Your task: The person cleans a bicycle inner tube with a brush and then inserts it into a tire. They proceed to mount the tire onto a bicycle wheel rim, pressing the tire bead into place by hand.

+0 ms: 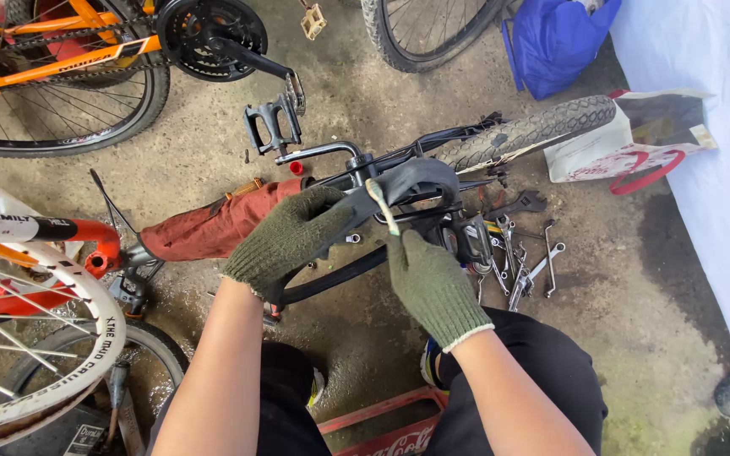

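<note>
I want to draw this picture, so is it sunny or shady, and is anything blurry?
Head view: soft, even daylight with no hard shadows; the concrete floor looks damp and slightly shiny. The left hand and right hand in green gloves are sharp. Edges bend a little, like the white wheel rim.

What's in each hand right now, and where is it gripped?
Left hand grasps the black rubber inner tube along its bend. Right hand pinches a small brush by its lower handle.

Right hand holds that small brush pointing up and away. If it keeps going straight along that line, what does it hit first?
Most likely the black rubber strip held by the left hand: the brush in the right hand already reaches its edge. Depth is unclear.
</note>
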